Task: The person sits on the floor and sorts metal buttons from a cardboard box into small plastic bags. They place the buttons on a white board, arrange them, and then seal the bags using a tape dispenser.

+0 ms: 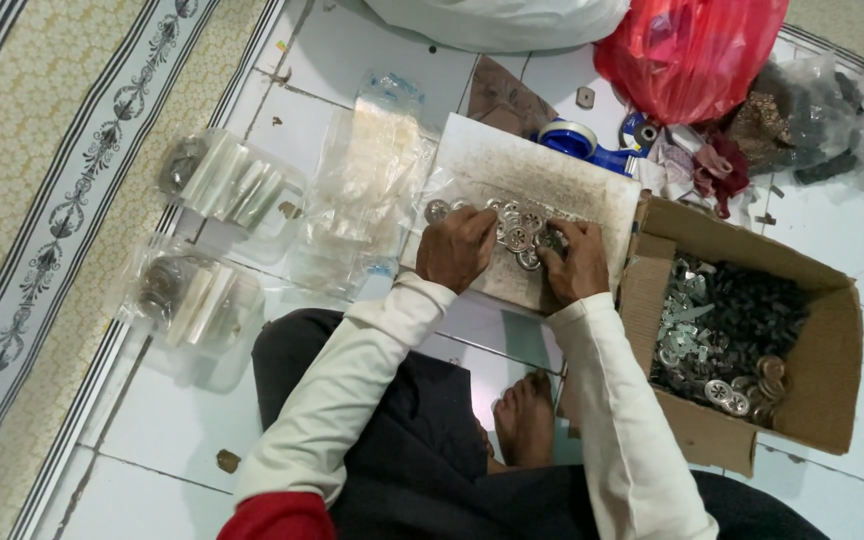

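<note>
Here our cardboard box [832, 345] of metal parts sits at three o'clock; packed plastic bags [222, 185] at ten. Our left hand [455, 247] and right hand [577, 262], knuckles up, fingers curled, press round metal discs [520, 232] on the worn board [527, 170].

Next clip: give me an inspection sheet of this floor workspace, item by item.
Surface: white tiled floor; worn whitish flat board lying on it.
Job's things: small round silver metal discs clustered on the board.
Clutter: open brown cardboard box of metal parts; clear plastic packets; red plastic bag; blue tape dispenser.
Grippers: left hand and right hand both rest on the discs; grip unclear.
Cables: nothing seen.
Surroundings: yellowish patterned mat at the left.
</note>
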